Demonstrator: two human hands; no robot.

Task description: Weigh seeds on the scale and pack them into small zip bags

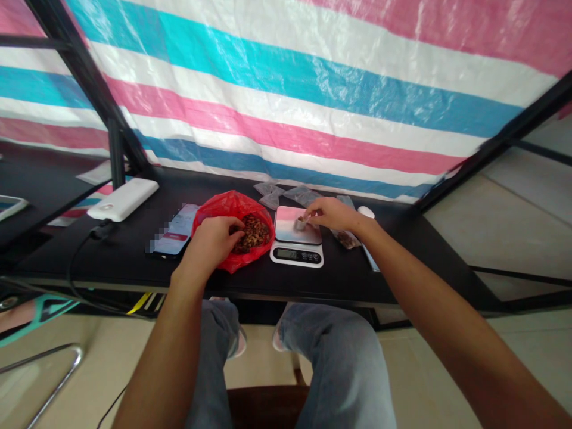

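Observation:
My left hand (214, 241) reaches over the red plastic bag (214, 208), its fingers curled at the small brown pieces (255, 232) inside. Whatever lies between thumb and fingertips there is hidden. To the right, a digital kitchen scale (282, 223) has a lit display whose digits are too blurred to read. On its platform stands a small whitish cup (300, 224). My right hand (328, 213) pinches the cup's right edge with its fingertips. Beneath my right wrist lies a clear bag (347, 239) with some brown contents.
A phone (174, 232) with a lit screen lies left of the red bag, with a white power bank (124, 199) and black cable (71, 262) beyond it. Small clear bags (270, 193) lie behind the scale. Black frame bars (89, 71) and a striped sheet (268, 113) border the black table (250, 286).

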